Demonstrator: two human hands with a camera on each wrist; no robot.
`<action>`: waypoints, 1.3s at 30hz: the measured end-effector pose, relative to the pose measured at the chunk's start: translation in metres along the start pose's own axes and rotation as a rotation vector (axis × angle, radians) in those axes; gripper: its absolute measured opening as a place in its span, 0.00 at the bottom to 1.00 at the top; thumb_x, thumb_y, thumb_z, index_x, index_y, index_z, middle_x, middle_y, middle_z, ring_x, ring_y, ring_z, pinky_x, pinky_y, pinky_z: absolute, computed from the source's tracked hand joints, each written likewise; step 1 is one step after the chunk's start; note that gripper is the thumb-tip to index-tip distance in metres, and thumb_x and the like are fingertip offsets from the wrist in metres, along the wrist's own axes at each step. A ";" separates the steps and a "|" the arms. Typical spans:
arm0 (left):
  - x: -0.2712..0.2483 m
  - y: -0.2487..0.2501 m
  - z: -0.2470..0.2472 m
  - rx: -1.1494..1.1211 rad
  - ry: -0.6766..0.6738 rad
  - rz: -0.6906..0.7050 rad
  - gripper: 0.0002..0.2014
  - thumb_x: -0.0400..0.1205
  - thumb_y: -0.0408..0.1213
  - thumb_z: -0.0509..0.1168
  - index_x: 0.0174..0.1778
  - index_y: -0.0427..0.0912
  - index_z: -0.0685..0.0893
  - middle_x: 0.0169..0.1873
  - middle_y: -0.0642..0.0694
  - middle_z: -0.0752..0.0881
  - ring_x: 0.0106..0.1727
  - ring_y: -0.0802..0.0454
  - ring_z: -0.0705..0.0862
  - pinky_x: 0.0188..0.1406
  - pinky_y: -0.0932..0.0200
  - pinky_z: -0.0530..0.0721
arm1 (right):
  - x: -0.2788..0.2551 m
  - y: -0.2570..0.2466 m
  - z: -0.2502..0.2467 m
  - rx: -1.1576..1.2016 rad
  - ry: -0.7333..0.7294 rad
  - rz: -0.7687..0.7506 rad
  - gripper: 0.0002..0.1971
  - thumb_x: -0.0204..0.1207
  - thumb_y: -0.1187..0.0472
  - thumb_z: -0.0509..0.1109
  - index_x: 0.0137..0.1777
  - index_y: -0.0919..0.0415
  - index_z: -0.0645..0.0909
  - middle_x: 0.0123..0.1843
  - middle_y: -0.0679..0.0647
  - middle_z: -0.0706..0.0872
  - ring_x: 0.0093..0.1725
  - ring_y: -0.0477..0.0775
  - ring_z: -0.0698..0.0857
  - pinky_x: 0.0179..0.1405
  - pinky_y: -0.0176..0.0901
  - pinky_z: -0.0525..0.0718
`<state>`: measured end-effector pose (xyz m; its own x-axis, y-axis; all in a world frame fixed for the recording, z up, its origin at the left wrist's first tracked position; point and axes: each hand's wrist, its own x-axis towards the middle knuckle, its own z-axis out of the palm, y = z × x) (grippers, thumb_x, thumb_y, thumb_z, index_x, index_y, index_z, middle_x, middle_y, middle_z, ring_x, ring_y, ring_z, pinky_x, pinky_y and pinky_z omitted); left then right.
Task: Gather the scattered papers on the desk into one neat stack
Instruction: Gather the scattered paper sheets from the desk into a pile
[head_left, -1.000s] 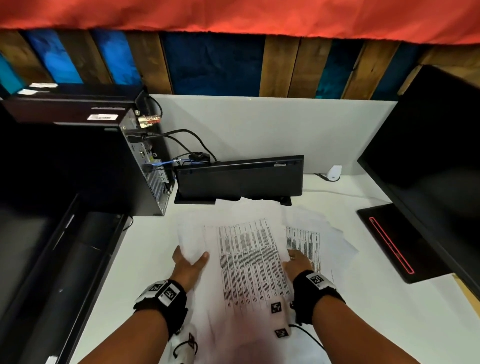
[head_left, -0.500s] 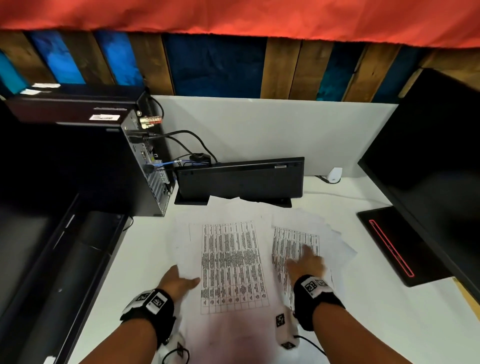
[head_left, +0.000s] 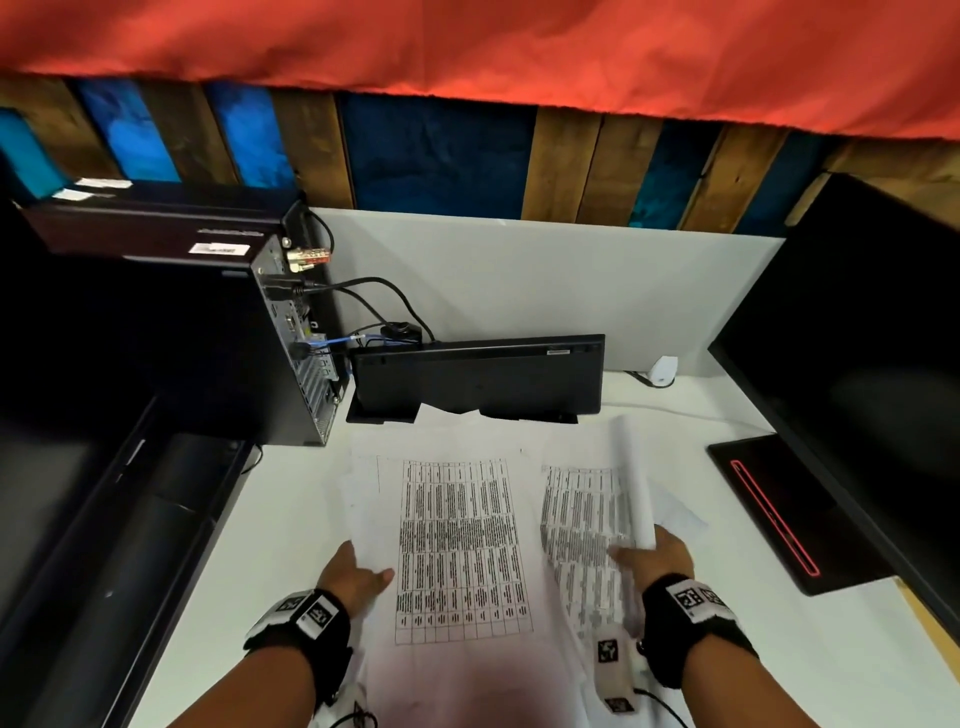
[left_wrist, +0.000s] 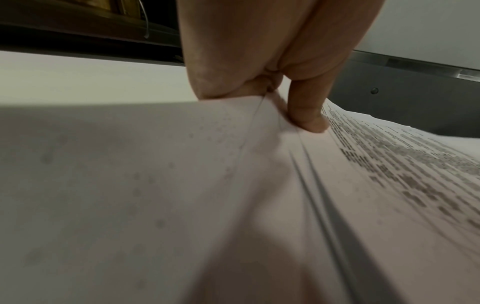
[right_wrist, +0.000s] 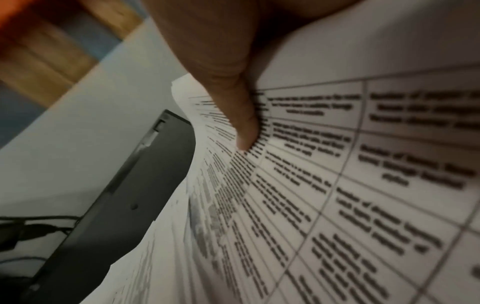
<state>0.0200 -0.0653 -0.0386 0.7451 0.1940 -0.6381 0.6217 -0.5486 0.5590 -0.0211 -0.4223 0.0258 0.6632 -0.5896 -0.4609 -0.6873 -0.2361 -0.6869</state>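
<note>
White printed sheets of paper (head_left: 457, 540) lie lengthwise at lower centre of the white tabletop (head_left: 810, 649). The left hand (head_left: 353, 574) pinches their left edge; the right hand (head_left: 657, 558) grips the curled right sheet (head_left: 631, 483), nearer it.

Your head camera looks forward and steeply down from above the white desk (head_left: 810, 665), taking in both forearms, the spread papers (head_left: 457, 540), the upturned keyboard (head_left: 478, 376) at the back and the divider panel behind it. Your left wrist camera sits low, almost at sheet level, looking along the left hand (left_wrist: 272, 51) across the papers (left_wrist: 130, 195) toward the keyboard (left_wrist: 405, 98). Your right wrist camera is tilted and just as close, looking along the right hand (right_wrist: 215, 61) over a printed table sheet (right_wrist: 337, 185) toward the same keyboard (right_wrist: 145, 185). All three views share the papers and the keyboard; each wrist view shows only its own hand.
</note>
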 end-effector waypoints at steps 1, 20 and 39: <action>-0.001 0.001 0.000 0.014 -0.001 0.002 0.40 0.76 0.41 0.74 0.77 0.27 0.62 0.74 0.32 0.73 0.75 0.38 0.74 0.74 0.51 0.72 | -0.003 -0.006 -0.006 -0.044 0.051 -0.036 0.12 0.68 0.64 0.76 0.51 0.63 0.84 0.40 0.59 0.88 0.40 0.61 0.86 0.47 0.51 0.87; -0.017 0.011 0.000 0.060 -0.032 0.036 0.37 0.84 0.42 0.64 0.80 0.27 0.53 0.80 0.31 0.64 0.80 0.38 0.66 0.75 0.54 0.67 | -0.084 -0.141 -0.074 0.260 0.157 -0.622 0.11 0.70 0.67 0.77 0.50 0.66 0.82 0.40 0.63 0.86 0.34 0.61 0.83 0.31 0.45 0.86; -0.006 0.001 0.007 0.005 -0.081 0.044 0.35 0.84 0.40 0.64 0.79 0.27 0.53 0.80 0.32 0.62 0.81 0.40 0.63 0.76 0.54 0.64 | -0.019 -0.020 0.057 -0.372 -0.155 -0.079 0.37 0.74 0.47 0.71 0.81 0.53 0.60 0.77 0.64 0.69 0.75 0.66 0.71 0.73 0.58 0.73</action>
<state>0.0145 -0.0724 -0.0373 0.7495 0.1029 -0.6540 0.5874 -0.5590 0.5852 -0.0033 -0.3629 0.0164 0.7352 -0.4422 -0.5137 -0.6742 -0.5556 -0.4866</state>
